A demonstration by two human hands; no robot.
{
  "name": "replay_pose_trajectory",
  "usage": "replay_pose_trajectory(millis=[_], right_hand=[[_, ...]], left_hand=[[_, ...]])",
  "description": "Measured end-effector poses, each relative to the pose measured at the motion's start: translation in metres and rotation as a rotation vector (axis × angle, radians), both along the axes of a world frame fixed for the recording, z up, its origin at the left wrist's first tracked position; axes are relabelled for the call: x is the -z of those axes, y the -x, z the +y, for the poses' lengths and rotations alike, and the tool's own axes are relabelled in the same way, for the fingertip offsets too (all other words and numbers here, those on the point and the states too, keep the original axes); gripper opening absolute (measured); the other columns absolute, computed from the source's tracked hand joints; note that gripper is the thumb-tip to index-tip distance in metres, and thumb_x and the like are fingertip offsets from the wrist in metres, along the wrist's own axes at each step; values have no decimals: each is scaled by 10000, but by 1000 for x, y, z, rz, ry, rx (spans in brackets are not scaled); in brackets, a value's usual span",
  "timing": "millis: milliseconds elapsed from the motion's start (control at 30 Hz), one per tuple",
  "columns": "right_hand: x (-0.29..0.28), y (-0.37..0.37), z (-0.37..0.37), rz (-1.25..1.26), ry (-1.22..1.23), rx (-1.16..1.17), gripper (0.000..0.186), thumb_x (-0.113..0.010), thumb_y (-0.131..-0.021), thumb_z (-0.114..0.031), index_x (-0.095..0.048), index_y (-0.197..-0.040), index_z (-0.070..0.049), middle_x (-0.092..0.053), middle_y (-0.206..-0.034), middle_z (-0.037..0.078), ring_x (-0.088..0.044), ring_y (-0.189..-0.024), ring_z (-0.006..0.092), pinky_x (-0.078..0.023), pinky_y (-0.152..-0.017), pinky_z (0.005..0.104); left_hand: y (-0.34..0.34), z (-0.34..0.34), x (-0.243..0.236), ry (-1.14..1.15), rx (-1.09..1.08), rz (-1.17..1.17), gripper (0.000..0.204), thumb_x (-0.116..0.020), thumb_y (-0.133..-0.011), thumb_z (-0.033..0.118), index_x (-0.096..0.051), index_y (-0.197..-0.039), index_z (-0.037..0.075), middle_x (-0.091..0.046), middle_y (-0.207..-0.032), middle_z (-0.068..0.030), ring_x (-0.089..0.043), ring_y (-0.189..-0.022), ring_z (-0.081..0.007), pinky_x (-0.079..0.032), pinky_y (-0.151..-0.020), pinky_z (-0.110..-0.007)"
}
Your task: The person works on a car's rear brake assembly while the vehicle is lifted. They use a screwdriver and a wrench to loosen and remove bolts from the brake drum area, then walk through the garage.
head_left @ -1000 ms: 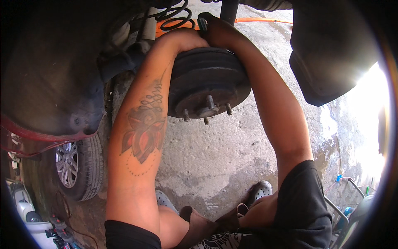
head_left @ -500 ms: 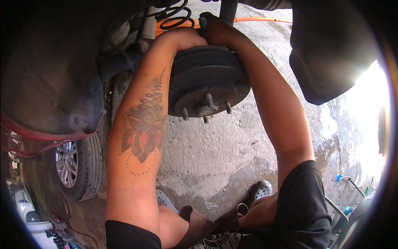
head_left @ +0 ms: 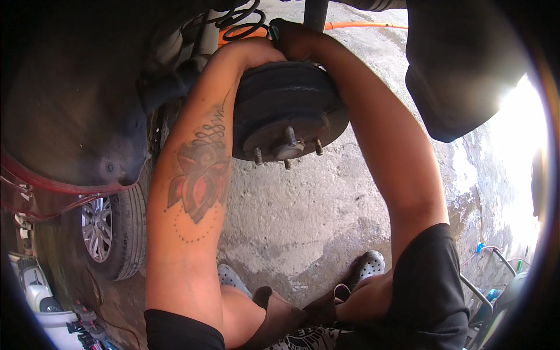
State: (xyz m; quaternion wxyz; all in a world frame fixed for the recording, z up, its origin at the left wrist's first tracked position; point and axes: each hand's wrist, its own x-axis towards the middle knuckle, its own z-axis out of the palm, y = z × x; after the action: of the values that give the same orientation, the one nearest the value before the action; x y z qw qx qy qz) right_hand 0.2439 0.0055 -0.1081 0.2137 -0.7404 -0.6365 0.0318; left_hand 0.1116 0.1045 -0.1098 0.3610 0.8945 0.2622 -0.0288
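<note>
A dark brake drum (head_left: pixel 286 105) with bare wheel studs hangs below the car's wheel arch, between my forearms. Both arms reach over its top to the far side. My left hand (head_left: pixel 265 51) lies against the drum's upper back edge, with its fingertips hidden behind the drum and the other hand. Close beside it, my right hand (head_left: pixel 298 44) is curled in shadow behind the drum. A small greenish edge (head_left: pixel 274 32) shows at its fingers; what it belongs to cannot be made out.
Behind the hands are a coil spring (head_left: pixel 248 29), a shock absorber (head_left: pixel 315 14) and an orange hose (head_left: pixel 367 25). A dark fender liner (head_left: pixel 461 76) hangs at right. At left, a wheel with tyre (head_left: pixel 114 233) stands on the concrete floor (head_left: pixel 291 233).
The view has shifted slightly, and the drum and arms sit a little farther left in it. Less of the greenish edge shows at my right hand. Both hands stay behind the drum.
</note>
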Motion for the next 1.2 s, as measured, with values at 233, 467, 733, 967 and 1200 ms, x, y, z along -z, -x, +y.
replay_pose_trajectory(millis=[233,467,733,967,1200], right_hand=[[10,2,-6,62,-142,130,695,-700,-827,-369,-460,-1365,-2,-624,-1196,303,-605,-1146,427,-478,-972,456],[9,3,-15,94,-150,197,739,-724,-802,-407,-465,-1361,2,-602,-1236,307,-591,-1170,427,-486,-974,460],[-1,3,-5,31,-158,96,725,-682,-856,-399,-433,-1276,136,-615,-1165,337,-647,-1082,413,-497,-954,451],[7,-2,1,-240,-156,-25,631,-624,-903,-384,-480,-1239,130,-605,-1188,334,-639,-1103,398,-498,-954,441],[3,1,-4,20,-84,114,654,-624,-903,-399,-471,-1256,130,-607,-1206,318,-635,-1114,395,-500,-954,438]], left_hand=[[-9,22,10,-67,171,-59,412,-695,-790,311,-727,-1050,-8,-735,-986,-98,-670,-850,-169,-516,-778,-325],[-5,8,7,-94,83,-43,401,-702,-779,305,-736,-1014,-18,-735,-963,-110,-673,-834,-182,-514,-771,-321],[-4,0,6,-15,92,-95,477,-714,-781,310,-697,-1147,4,-707,-1137,-112,-654,-986,-169,-489,-884,-304],[-2,-9,-4,-71,80,-61,516,-710,-781,353,-690,-1173,19,-703,-1166,-119,-664,-1011,-199,-492,-898,-318],[-5,-13,-8,-169,28,-1,539,-717,-759,382,-696,-1155,17,-716,-1125,-125,-675,-967,-201,-503,-865,-325]])
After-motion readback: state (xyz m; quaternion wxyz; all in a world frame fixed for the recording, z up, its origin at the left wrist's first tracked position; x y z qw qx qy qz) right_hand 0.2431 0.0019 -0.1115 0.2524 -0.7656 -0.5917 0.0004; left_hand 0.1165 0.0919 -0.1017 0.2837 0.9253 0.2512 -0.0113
